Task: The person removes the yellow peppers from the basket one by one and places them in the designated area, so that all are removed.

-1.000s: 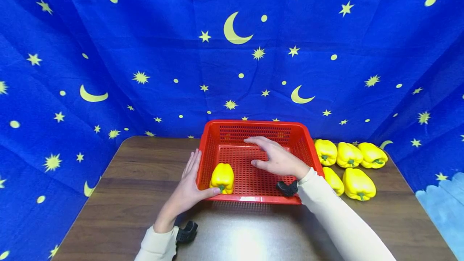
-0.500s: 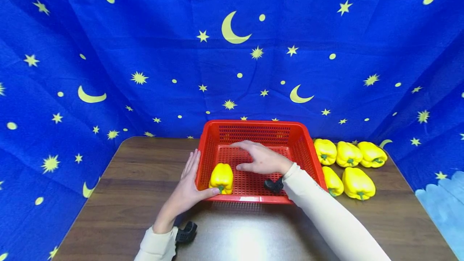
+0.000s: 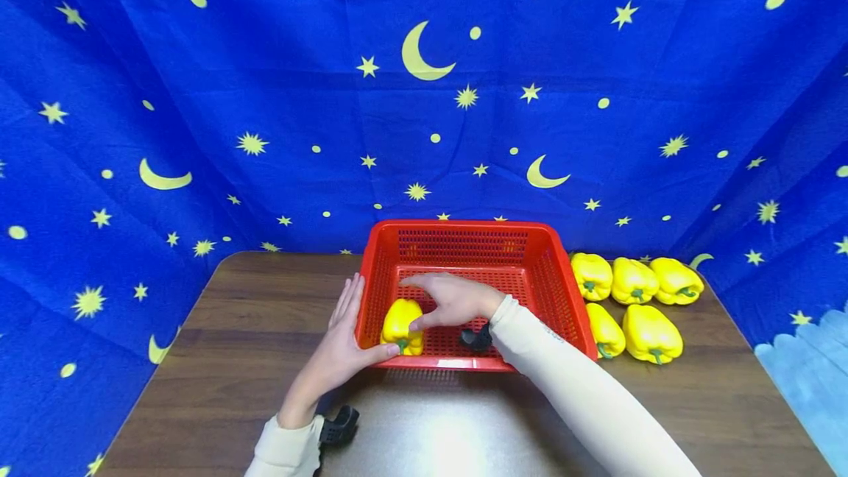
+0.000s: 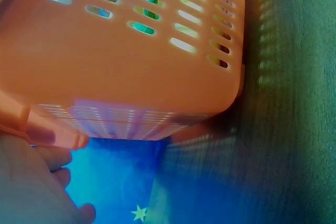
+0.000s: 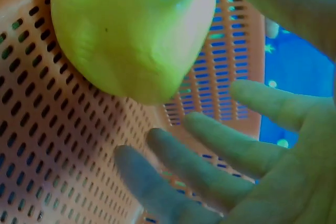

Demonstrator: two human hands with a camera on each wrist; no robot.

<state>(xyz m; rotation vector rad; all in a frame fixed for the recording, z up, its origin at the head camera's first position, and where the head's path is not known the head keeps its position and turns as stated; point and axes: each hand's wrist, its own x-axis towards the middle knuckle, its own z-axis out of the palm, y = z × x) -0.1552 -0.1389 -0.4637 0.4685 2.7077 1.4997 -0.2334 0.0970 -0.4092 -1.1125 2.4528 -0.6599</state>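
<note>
A yellow bell pepper (image 3: 400, 321) stands in the front left corner of the red slotted plastic basket (image 3: 473, 226). Over the basket floor, my right hand (image 3: 456, 300) reaches in from the right, its thumb overlapping the pepper's right side in the head view. The right wrist view has the pepper (image 5: 128, 35) close by, with spread fingers (image 5: 226, 145) apart from it. My left hand (image 3: 339, 348) rests at the basket's front left corner, straight fingers along the left side and thumb at the front rim. In the left wrist view its fingertips are beside the basket wall (image 4: 115, 61).
Several yellow bell peppers (image 3: 652, 333) lie on the wooden table (image 3: 265, 315) right of the basket. A blue cloth (image 3: 318, 87) with moons and stars hangs behind the table. Black straps with camera mounts (image 3: 339, 425) sit at the wrists.
My right hand has moved left across the basket to the yellow bell pepper, lowering slightly. The left hand, basket and peppers have stayed in place.
</note>
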